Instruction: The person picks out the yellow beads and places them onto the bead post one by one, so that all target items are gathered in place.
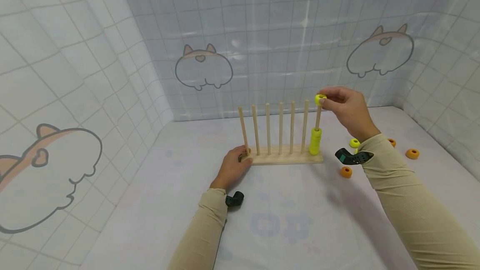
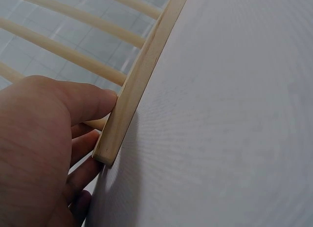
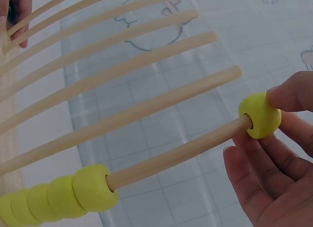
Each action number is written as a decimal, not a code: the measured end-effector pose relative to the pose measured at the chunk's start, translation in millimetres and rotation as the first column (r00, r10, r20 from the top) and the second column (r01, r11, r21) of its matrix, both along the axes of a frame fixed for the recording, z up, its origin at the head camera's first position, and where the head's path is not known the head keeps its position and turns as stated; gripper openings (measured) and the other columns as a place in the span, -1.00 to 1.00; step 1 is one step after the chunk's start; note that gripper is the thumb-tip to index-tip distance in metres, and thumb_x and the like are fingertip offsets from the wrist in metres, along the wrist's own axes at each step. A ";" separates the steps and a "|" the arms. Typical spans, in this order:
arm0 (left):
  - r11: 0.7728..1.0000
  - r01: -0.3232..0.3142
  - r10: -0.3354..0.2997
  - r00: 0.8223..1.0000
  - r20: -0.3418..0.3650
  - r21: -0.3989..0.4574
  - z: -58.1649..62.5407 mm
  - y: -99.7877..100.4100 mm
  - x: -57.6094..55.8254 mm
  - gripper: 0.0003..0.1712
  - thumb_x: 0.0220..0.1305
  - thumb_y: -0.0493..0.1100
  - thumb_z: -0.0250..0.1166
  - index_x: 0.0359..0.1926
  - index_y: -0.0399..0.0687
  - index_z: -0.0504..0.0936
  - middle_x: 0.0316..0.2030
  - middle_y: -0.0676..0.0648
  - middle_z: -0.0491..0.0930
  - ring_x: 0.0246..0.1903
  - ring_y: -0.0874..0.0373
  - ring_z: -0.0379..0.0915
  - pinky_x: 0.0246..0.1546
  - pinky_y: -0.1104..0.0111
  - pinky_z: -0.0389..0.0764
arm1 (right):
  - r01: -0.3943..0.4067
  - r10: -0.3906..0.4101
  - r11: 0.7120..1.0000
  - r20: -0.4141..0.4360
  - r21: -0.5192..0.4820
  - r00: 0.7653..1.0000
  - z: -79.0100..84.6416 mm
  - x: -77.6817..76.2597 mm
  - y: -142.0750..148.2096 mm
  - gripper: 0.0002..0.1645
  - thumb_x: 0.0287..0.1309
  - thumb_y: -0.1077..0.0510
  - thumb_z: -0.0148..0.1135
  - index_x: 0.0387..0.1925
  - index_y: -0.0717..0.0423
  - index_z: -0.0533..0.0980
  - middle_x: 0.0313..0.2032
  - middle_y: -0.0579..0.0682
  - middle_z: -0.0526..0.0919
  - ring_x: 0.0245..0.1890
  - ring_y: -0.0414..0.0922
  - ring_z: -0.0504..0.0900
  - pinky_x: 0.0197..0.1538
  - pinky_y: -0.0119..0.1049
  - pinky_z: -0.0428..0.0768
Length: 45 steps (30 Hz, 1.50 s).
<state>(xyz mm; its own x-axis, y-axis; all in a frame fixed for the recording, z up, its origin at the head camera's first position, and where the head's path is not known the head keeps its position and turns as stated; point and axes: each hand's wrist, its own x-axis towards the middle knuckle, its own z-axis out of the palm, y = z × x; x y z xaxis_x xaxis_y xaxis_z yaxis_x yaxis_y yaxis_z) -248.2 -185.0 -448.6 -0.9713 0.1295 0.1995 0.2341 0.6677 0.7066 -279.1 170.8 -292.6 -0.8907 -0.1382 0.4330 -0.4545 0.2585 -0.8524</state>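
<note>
A wooden peg rack (image 1: 285, 160) stands on the table, with several upright pegs in a row along its base. Yellow beads (image 1: 315, 141) are stacked at the bottom of its rightmost peg. At that peg's top, my right hand (image 1: 346, 109) pinches another yellow bead (image 3: 260, 115) between thumb and fingers; the peg's tip sits in the bead's hole in the right wrist view. My left hand (image 1: 233, 166) grips the left end of the base, thumb on the front edge and fingers behind, as the left wrist view shows.
Right of the rack lie loose orange beads, one nearer (image 1: 346, 172) and another farther right (image 1: 413, 153). A loose yellow bead (image 1: 354, 143) lies close to my right wrist, which partly hides the beads there. A tiled-pattern backdrop (image 1: 262, 45) rises behind the table.
</note>
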 end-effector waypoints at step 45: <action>1.000 -0.004 0.003 1.000 0.027 0.021 -1.3 -0.4 -1.6 -0.55 0.38 -0.10 0.29 0.23 -0.13 0.59 0.37 -0.14 0.38 0.36 -0.09 0.27 0.30 0.09 0.41 | 0.188 -0.205 0.978 0.232 0.095 0.951 -92.1 24.2 70.6 -0.42 0.39 -0.11 0.20 0.21 0.23 0.48 -0.09 -0.19 0.69 -0.18 -0.32 0.66 -0.09 -0.46 0.66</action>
<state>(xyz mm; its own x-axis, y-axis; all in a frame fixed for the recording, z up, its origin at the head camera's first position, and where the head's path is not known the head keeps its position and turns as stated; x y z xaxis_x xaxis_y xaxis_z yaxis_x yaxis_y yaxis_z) -249.7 -185.4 -449.9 -0.9769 0.1223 0.1755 0.2123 0.6536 0.7265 -254.9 241.3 -384.7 -0.9794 0.0278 0.1998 -0.1739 0.3857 -0.9061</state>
